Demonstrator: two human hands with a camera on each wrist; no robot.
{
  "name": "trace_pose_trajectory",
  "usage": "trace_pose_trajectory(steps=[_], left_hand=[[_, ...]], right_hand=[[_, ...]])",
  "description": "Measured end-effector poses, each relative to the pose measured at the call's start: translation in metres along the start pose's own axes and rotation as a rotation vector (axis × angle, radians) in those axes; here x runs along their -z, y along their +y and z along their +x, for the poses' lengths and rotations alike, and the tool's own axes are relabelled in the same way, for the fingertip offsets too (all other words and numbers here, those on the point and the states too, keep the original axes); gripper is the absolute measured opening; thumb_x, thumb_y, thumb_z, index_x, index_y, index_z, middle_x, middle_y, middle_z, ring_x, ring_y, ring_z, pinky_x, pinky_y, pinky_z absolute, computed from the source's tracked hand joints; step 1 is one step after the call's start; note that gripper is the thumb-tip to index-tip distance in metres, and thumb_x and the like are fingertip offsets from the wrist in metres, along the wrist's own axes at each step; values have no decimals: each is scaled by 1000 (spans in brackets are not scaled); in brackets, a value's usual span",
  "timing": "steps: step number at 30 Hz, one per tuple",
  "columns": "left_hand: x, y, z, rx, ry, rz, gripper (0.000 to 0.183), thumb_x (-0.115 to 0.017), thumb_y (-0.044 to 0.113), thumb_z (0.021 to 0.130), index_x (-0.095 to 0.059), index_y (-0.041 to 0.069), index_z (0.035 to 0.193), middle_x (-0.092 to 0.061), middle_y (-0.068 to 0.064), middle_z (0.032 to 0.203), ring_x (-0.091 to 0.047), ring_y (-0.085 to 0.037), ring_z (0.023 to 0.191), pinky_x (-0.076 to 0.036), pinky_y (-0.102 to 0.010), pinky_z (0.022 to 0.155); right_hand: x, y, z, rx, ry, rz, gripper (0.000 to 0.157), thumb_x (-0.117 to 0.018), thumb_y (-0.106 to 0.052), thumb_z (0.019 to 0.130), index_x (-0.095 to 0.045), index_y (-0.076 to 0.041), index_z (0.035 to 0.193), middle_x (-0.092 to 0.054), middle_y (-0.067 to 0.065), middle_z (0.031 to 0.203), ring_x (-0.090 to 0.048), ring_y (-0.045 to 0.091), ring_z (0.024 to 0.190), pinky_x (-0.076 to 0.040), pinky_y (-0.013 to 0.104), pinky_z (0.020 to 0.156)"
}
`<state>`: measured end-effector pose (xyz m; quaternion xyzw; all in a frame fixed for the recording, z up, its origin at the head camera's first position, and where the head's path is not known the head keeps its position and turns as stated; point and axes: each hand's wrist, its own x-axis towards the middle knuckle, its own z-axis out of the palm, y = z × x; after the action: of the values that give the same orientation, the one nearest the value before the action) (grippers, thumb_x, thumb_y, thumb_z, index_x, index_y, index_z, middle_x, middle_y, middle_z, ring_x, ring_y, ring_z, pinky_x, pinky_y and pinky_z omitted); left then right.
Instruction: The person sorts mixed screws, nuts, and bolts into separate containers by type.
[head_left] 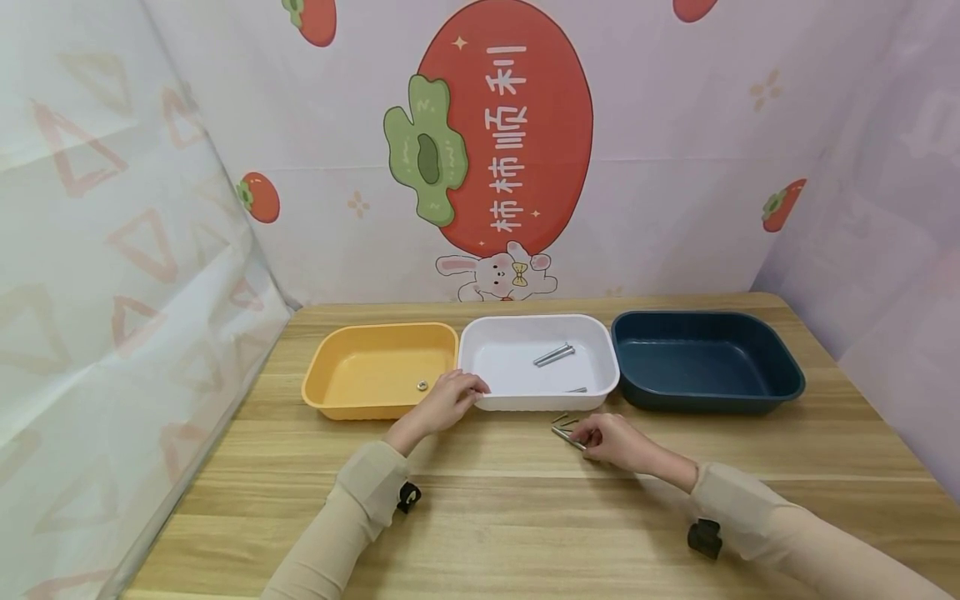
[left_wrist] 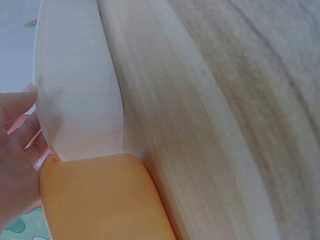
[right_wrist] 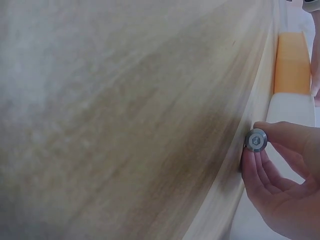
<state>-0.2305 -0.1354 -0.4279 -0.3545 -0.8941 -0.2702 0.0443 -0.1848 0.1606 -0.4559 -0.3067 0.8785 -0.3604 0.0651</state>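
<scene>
My right hand (head_left: 617, 442) pinches a silver bolt (head_left: 568, 437) between thumb and fingers, just above or on the wood in front of the white tray (head_left: 540, 403). The right wrist view shows the bolt's round head (right_wrist: 256, 140) end-on, with a socket in its middle. A few thin metal pieces (head_left: 561, 418) lie beside that hand. My left hand (head_left: 448, 400) rests at the white tray's front left corner, fingertips over the rim (left_wrist: 38, 100). Inside the white tray lie long silver bolts (head_left: 555, 355) and a smaller metal piece (head_left: 577, 390).
A yellow tray (head_left: 352, 412) stands left of the white one, with a small metal nut (head_left: 422, 385) inside. To the right is a dark blue tray (head_left: 705, 402). The three stand side by side on a wooden table (head_left: 525, 533), before a printed cloth backdrop (head_left: 660, 217).
</scene>
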Motion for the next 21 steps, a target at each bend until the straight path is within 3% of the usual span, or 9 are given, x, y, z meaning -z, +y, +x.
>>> trace_pose_trajectory(steps=[21], left_hand=[[0,1,1,-8,5,10,10,-55,3,84,-62,5,91,-64,-4,88,-51,-18,82,-34,-39,84]], right_hand=[[-3,-1,0,2,26,-29,19,-67,6,67,-67,-2,84,-59,-2,71,-50,6,65,-43,19,56]])
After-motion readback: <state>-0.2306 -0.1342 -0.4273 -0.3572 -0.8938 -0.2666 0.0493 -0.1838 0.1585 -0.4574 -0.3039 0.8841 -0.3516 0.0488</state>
